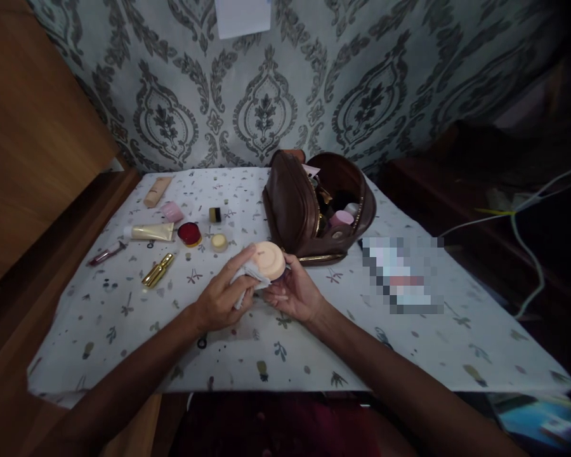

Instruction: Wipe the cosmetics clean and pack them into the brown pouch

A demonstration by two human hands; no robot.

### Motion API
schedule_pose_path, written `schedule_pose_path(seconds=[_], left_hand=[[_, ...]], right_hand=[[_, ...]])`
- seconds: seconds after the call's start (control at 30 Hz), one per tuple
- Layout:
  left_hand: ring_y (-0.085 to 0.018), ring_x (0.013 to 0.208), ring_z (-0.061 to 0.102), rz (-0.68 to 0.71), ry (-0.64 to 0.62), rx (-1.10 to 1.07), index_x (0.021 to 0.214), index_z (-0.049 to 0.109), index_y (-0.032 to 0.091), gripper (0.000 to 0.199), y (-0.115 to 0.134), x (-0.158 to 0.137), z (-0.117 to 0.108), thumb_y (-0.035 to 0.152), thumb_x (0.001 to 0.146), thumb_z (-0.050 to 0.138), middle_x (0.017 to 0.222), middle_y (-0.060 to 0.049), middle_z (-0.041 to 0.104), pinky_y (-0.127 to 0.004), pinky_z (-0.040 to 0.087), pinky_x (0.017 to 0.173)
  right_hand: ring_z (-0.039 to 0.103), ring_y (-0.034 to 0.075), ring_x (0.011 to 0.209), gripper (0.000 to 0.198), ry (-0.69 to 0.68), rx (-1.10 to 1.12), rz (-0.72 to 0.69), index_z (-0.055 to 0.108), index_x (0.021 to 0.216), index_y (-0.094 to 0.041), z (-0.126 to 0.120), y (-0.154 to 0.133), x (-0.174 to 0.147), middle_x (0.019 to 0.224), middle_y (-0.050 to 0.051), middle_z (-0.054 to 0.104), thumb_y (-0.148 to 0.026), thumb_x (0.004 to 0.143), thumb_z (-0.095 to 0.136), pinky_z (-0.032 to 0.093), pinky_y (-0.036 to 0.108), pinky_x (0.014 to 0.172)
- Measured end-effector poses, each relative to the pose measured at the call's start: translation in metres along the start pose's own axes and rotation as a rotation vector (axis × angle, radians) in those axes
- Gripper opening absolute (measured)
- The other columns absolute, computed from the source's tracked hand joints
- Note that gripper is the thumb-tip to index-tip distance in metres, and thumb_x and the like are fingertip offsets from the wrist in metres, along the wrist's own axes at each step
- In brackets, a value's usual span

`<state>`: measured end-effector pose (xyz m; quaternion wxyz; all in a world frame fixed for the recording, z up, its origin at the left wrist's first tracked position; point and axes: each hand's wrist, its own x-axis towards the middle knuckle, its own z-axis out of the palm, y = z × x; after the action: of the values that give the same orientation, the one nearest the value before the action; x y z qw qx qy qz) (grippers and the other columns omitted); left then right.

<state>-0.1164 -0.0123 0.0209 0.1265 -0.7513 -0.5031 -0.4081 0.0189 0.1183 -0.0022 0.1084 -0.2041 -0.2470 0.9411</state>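
My right hand (297, 292) grips a round jar with a peach lid (269, 259), held tilted above the table near the bag. A crumpled white cloth (250, 283) is pinched in my left hand (226, 295), pressed against the jar's lid and side. Just behind the jar stands a brown leather bag (290, 206), unzipped, with a pink-lidded container (341, 218) and other small items inside. Left of my hands lie a small cream-lidded pot (219, 242), a dark red round jar (189, 234) and a gold lipstick-like tube (158, 270).
Further left are a cream squeeze tube (151, 231), a lip gloss tube (106, 253), a pink container (172, 211), a beige tube (157, 192) and a small black-and-yellow item (214, 214). A blurred-out packet (404, 276) lies right. White cables (528, 254) hang beyond the table's right edge.
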Motion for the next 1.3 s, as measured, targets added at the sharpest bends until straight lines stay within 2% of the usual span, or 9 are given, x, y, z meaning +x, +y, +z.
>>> schedule_pose_path(seconds=[0.2,0.4,0.57,0.7,0.83,1.0,1.1,1.17,1.3], left_hand=[[-0.026,0.129,0.054,-0.108,0.061,0.001,0.105,0.054,0.015,0.019,-0.001,0.000,-0.001,0.006,0.090,0.050,0.137,-0.022,0.055,-0.041,0.052,0.099],[-0.024,0.129,0.055,-0.200,0.111,-0.064,0.120,0.049,0.017,0.028,-0.004,-0.004,0.000,0.008,0.093,0.046,0.132,-0.019,0.059,-0.043,0.050,0.102],[-0.024,0.137,0.048,-0.281,0.098,-0.093,0.134,0.043,0.018,0.039,-0.001,-0.008,0.004,0.011,0.095,0.045,0.145,-0.018,0.050,-0.044,0.045,0.109],[-0.024,0.142,0.041,-0.463,0.136,-0.147,0.139,0.041,0.022,0.043,0.008,-0.008,0.010,0.016,0.097,0.045,0.152,-0.014,0.043,-0.044,0.037,0.115],[-0.026,0.140,0.043,-0.710,0.132,-0.294,0.139,0.044,0.025,0.044,0.020,0.006,0.010,0.026,0.096,0.049,0.151,-0.010,0.045,-0.044,0.038,0.115],[-0.029,0.132,0.052,-0.969,0.065,-0.454,0.131,0.054,0.024,0.045,0.026,0.038,0.000,0.029,0.086,0.056,0.139,-0.009,0.056,-0.043,0.045,0.108],[-0.028,0.121,0.060,-0.930,0.074,-0.570,0.134,0.049,0.023,0.048,0.027,0.063,-0.005,0.034,0.088,0.055,0.135,-0.011,0.060,-0.039,0.052,0.097],[-0.025,0.111,0.065,-0.830,0.078,-0.529,0.131,0.050,0.022,0.042,0.024,0.086,-0.005,0.035,0.090,0.053,0.124,-0.010,0.065,-0.036,0.054,0.090],[-0.021,0.096,0.064,-0.450,-0.102,-0.149,0.107,0.063,0.019,0.025,0.005,0.147,0.005,0.029,0.093,0.046,0.099,-0.005,0.068,-0.032,0.051,0.087]], right_hand=[[0.042,0.007,0.042,0.024,-0.074,0.107,0.041,0.059,0.083,-0.017,0.006,-0.001,-0.002,0.058,-0.004,0.059,-0.040,0.080,0.066,0.034,0.016,0.037],[0.052,0.008,0.049,0.029,0.032,0.003,-0.113,0.062,0.090,-0.019,0.009,0.002,-0.002,0.068,-0.003,0.064,-0.041,0.074,0.073,0.041,0.017,0.042],[0.060,0.012,0.064,0.040,0.040,-0.470,-0.459,0.062,0.110,-0.023,0.013,0.008,-0.009,0.090,0.001,0.064,-0.044,0.078,0.072,0.050,0.022,0.052],[0.063,0.017,0.089,0.044,0.101,-0.907,-0.794,0.054,0.123,-0.023,0.016,0.006,-0.021,0.108,0.005,0.061,-0.037,0.083,0.068,0.055,0.030,0.076],[0.057,0.022,0.113,0.048,0.102,-1.390,-1.149,0.050,0.132,-0.022,0.016,-0.005,-0.041,0.122,0.011,0.055,-0.029,0.087,0.066,0.051,0.037,0.097],[0.050,0.024,0.120,0.040,-0.018,-1.908,-1.280,0.053,0.135,-0.026,0.018,-0.038,-0.075,0.135,0.014,0.047,-0.019,0.096,0.051,0.050,0.038,0.098],[0.050,0.023,0.121,0.043,-0.096,-1.978,-1.237,0.051,0.137,-0.025,0.016,-0.067,-0.095,0.134,0.013,0.049,-0.019,0.094,0.053,0.050,0.035,0.097],[0.052,0.022,0.121,0.044,-0.100,-1.872,-1.282,0.049,0.137,-0.022,0.013,-0.088,-0.106,0.132,0.014,0.050,-0.024,0.094,0.056,0.050,0.034,0.098],[0.058,0.023,0.113,0.056,0.194,-1.580,-1.363,0.043,0.138,-0.023,0.007,-0.131,-0.113,0.127,0.013,0.056,-0.033,0.088,0.066,0.052,0.038,0.092]])
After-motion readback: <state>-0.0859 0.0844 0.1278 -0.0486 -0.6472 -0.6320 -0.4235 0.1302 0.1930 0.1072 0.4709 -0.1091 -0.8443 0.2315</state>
